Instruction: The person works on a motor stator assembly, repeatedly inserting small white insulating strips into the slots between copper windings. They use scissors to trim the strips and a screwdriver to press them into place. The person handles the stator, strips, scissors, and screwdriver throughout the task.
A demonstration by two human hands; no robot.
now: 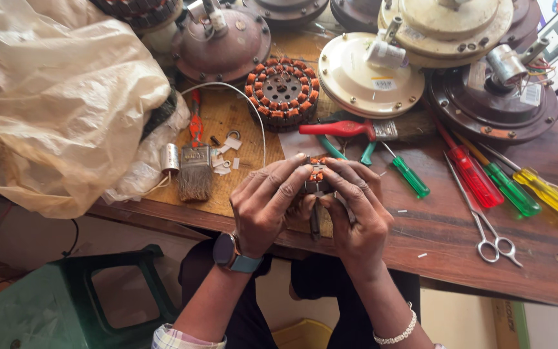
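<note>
My left hand [267, 203] and my right hand [356, 210] are closed together around a small motor stator [318, 169] with orange copper windings, held just above the wooden workbench [447, 226] near its front edge. Most of the stator is hidden by my fingers. A dark thin tool or lead [316, 221] hangs down between my palms. A watch sits on my left wrist and a bead bracelet on my right.
A larger wound stator [283, 89] lies behind my hands. Fan motor housings [369, 74] crowd the back. Screwdrivers [473, 174], scissors [485, 223], red-handled pliers [343, 129] and a brush [195, 171] lie around. A plastic bag [59, 97] fills the left; a green stool [79, 304] stands below.
</note>
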